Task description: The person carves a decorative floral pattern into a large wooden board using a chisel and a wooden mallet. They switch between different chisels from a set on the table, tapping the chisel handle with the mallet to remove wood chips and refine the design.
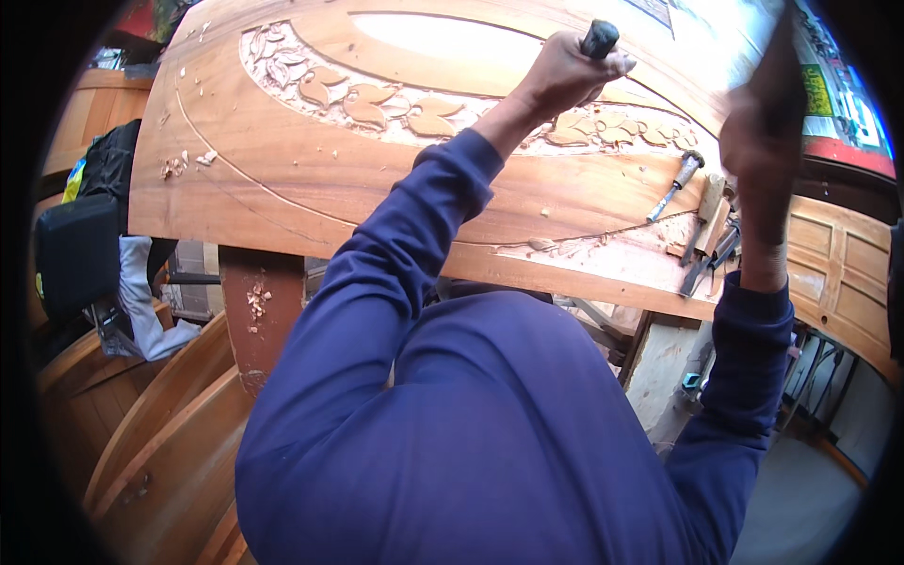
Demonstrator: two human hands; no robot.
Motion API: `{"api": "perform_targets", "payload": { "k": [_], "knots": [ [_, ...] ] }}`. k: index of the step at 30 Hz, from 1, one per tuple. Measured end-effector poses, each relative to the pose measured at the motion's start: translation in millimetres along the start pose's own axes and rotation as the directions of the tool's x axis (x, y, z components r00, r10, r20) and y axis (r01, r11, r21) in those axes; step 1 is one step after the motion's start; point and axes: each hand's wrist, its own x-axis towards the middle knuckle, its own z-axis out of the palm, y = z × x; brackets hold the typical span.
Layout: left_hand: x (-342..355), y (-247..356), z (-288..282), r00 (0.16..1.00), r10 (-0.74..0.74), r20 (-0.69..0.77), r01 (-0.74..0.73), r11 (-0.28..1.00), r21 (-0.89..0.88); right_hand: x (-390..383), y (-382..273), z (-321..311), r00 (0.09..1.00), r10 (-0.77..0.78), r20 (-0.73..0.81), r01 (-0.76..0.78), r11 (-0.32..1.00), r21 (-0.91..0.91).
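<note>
A wooden panel [217,188] with carved flowers and leaves [428,118] spreads in front of me. My left hand [570,71] is closed around an upright dark-handled chisel [599,38] over the carved band; its tip is hidden. Raised at the right, my right hand [753,141] grips a dark mallet-like tool [780,66], both blurred by motion. Below it, several chisels [697,226] lie on the panel, and another chisel [673,188] rests apart, slightly left of them. Pale wood shavings [174,168] are scattered on the panel's left part.
At the left are a black padded object [71,254], a pale cloth [134,297] and curved wooden pieces [165,414]. A reddish-brown support [254,330] stands under the panel. A panelled wooden door [838,273] is at the right; a green sign [815,89] is behind my right hand.
</note>
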Motion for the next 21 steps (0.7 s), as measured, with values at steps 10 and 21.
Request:
{"api": "perform_targets", "payload": {
  "k": [10, 21],
  "knots": [
    [-21, -7, 31, 0.893, 0.239, -0.382, -0.272, 0.962, -0.034, -16, -43, 14, 0.98, 0.113, 0.163, -0.031, 0.899, -0.436],
    [-19, -13, 10, 0.843, 0.414, -0.343, -0.406, 0.909, 0.097, -48, -36, 3, 0.86, 0.467, -0.205, -0.465, 0.883, 0.061]
  ]
}}
